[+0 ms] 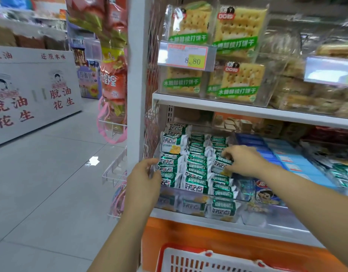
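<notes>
the step in hand looks like picking or straightening stock: green-and-white foil snack packets (194, 169) stand in tight rows inside a clear plastic bin (241, 195) on the lower white metal shelf (267, 228). the right hand (241, 160) reaches in from the right, its grip closed in a pinch on the top edge of one packet (221, 163) in the right-hand row. the packet has not yet left the row. the left hand (143, 179) is at the bin's left end, fingers curled round its wall as if to steady it. a red slotted plastic basket (188, 258) waits below, near the person. next, i judge, the pinched packet must be drawn straight up without dragging its neighbours, the left hand holding the bin against the pull.
</notes>
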`<action>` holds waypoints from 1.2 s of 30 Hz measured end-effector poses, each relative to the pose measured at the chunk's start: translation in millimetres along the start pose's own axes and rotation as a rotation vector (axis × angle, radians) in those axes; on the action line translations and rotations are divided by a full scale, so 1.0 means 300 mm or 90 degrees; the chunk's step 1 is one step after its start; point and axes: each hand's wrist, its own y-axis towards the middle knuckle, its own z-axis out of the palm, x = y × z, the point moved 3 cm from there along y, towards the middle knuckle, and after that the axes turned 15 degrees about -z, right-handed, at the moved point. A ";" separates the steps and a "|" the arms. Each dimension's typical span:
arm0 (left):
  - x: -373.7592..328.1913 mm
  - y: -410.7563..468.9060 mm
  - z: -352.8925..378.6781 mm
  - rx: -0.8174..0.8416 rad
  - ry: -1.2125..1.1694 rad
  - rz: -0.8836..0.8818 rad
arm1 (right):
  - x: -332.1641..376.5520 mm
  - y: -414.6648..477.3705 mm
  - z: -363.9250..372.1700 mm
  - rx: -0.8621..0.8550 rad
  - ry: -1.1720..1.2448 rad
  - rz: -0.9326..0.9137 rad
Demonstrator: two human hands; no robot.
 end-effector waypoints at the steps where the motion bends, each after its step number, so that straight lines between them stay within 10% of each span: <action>1: -0.002 -0.001 -0.001 -0.003 -0.001 0.003 | 0.006 0.013 0.005 0.018 -0.027 0.007; 16: -0.126 -0.147 0.078 0.116 0.084 0.214 | 0.129 -0.244 -0.143 -0.324 0.221 -0.093; 29: -0.071 -0.316 0.254 0.435 -0.019 0.068 | 0.134 -0.602 -0.035 -0.407 0.822 0.003; 36: -0.031 -0.405 0.316 0.459 -0.099 0.007 | 0.091 -0.688 -0.006 -0.429 0.798 0.035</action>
